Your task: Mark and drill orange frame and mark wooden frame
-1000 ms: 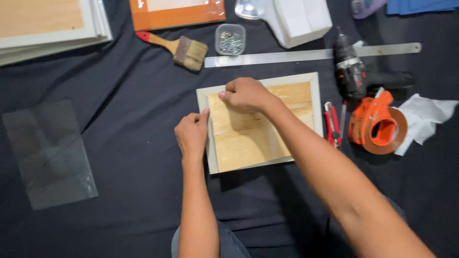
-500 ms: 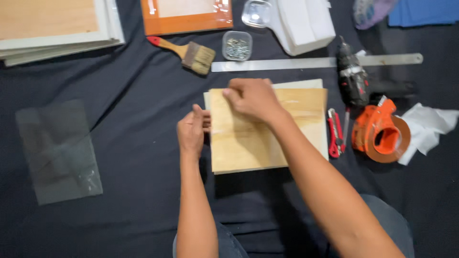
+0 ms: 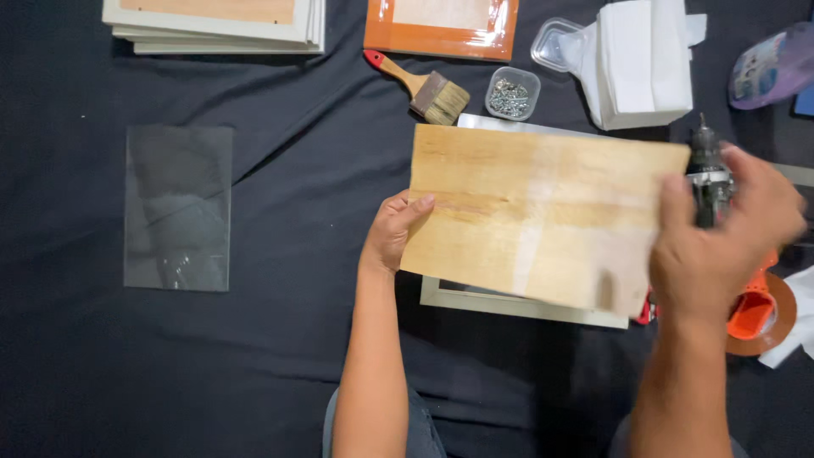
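Note:
I hold a thin light wooden backing board point(image 3: 526, 212) up above a pale picture frame point(image 3: 517, 304) that lies on the black cloth. My left hand point(image 3: 392, 233) grips the board's left edge, thumb on top. My right hand point(image 3: 721, 237) grips its right edge and is blurred. The board hides most of the frame; only the frame's near rail and a sliver of its far edge show.
A sheet of clear glass point(image 3: 178, 208) lies at the left. Stacked frames point(image 3: 216, 24) and an orange frame point(image 3: 441, 25) lie at the far edge. A paintbrush point(image 3: 424, 85), a tub of small metal fasteners point(image 3: 511, 93), folded white material point(image 3: 640, 64), a drill point(image 3: 705, 174) and an orange tape dispenser point(image 3: 755, 314) sit around.
The board lay inside the frame under both hands before. Now it is lifted off the frame and held by its two side edges; my right hand has moved out to the right.

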